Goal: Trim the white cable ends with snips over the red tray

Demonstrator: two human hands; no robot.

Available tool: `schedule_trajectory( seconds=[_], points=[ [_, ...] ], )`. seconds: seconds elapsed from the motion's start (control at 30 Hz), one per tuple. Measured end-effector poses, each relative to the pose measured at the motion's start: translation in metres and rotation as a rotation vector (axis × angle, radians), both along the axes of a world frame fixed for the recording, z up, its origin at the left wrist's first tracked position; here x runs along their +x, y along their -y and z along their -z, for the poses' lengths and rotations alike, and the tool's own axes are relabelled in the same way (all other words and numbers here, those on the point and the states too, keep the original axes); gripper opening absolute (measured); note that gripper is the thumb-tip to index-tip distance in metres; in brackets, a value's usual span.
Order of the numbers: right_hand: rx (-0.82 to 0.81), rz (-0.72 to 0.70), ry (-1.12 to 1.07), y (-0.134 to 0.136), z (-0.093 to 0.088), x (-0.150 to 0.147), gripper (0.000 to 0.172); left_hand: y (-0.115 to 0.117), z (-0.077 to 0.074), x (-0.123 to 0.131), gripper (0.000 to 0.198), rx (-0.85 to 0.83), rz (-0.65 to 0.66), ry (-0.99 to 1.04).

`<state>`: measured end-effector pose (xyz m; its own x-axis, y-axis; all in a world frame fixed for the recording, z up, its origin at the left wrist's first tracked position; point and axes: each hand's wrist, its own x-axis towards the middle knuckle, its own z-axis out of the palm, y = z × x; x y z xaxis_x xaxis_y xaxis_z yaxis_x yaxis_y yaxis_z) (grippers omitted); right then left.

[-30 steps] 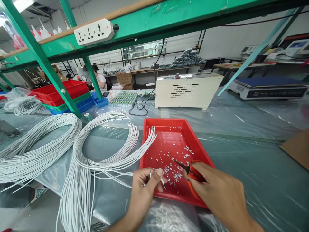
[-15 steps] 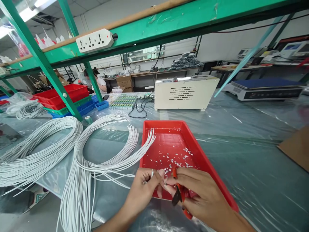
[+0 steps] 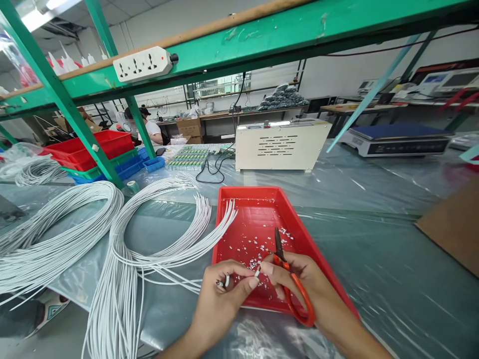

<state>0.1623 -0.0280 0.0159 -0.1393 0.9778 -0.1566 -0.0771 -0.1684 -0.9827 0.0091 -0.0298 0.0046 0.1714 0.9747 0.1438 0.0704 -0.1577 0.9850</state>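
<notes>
The white cable end [image 3: 257, 273] is between the thumb and forefinger of the left hand [image 3: 226, 294], and this grip is closed narrowly on it. Only a short piece is visible; its long axis leans steeply, with the tip pointing away from the person and a little to the right. At this tip are the fingertips of the right hand [image 3: 295, 281]; whether they touch it, I cannot tell. The right grip also holds the scissors [image 3: 279, 245], whose blades point forward, slightly to the left, while the orange handles run back toward the person. In the left palm, just beside the grip, one more white cable piece [image 3: 227, 280] shows.

Below both grips stands the red tray [image 3: 250, 214], its long side running forward, with small pale scraps [image 3: 286, 233] scattered inside. To the left of the grips, two coils of white cable [image 3: 119, 269] lie on the bench [image 3: 374, 254]. Well forward of the grips stands a cream box [image 3: 277, 148].
</notes>
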Motion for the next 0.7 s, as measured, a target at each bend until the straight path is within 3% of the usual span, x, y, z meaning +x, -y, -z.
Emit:
schedule_trajectory(
  seconds=[0.27, 0.7],
  points=[
    [0.061, 0.007, 0.001, -0.0002, 0.0025, 0.0039, 0.017, -0.0002, -0.0009, 0.0008, 0.014, -0.044, -0.022, -0.020],
    [0.416, 0.014, 0.406, 0.0076, 0.0069, 0.0032, 0.007, 0.0022, 0.0078, 0.0002, 0.014, -0.041, 0.035, -0.024]
  ],
)
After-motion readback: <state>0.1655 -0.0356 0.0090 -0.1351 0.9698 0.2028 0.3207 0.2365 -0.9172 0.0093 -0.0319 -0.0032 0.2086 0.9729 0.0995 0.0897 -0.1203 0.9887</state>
